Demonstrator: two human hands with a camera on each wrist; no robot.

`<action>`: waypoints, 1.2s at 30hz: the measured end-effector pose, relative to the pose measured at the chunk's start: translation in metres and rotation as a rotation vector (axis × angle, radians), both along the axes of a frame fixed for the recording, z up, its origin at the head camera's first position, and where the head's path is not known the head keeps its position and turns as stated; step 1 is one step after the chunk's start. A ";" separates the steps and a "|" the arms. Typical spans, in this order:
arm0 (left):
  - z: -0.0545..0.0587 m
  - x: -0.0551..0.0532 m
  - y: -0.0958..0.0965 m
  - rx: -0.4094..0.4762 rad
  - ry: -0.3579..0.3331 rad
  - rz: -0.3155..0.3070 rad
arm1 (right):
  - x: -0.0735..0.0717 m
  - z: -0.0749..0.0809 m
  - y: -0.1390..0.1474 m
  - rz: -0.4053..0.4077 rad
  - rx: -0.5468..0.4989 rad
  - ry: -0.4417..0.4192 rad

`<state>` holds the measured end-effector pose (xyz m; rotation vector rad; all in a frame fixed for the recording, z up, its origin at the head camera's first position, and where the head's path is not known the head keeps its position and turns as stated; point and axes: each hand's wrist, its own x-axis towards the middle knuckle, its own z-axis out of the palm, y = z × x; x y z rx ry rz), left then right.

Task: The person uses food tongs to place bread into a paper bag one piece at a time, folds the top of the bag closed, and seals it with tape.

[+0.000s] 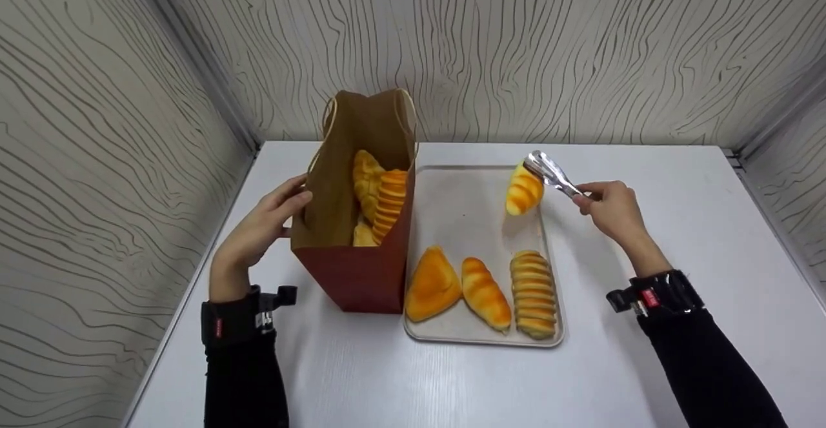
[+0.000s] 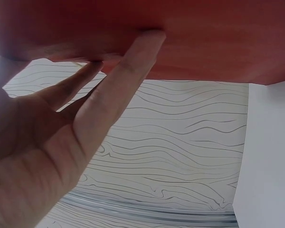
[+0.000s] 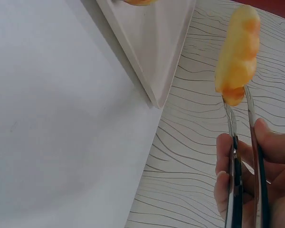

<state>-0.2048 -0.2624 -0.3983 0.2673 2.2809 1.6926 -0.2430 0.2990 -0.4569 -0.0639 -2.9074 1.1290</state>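
Observation:
My right hand (image 1: 613, 212) grips metal tongs (image 1: 552, 173), thumb on one side and fingers on the other. A striped bread roll (image 1: 524, 190), yellow and orange, is pinched in the tongs' ends and hangs over the far right part of the tray. In the right wrist view, the roll (image 3: 238, 52) stands out beyond the tray. My left hand (image 1: 261, 224) is at the left side of an upright red paper bag (image 1: 361, 279). Seen from the left wrist, its extended fingers (image 2: 118, 90) touch the bag's outer face. Several breads (image 1: 389, 199) lie inside the bag.
A light tray (image 1: 461, 208) lies right of the bag on the white table (image 1: 645, 376). Along its near end are a triangular bread (image 1: 433, 286), a long roll (image 1: 485, 294) and a ridged loaf (image 1: 533, 295). Wood-patterned walls (image 1: 490, 53) enclose the table's back and sides.

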 end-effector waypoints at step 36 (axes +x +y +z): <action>-0.003 -0.006 0.004 0.011 0.005 -0.014 | -0.005 0.035 -0.021 -0.101 -0.193 0.289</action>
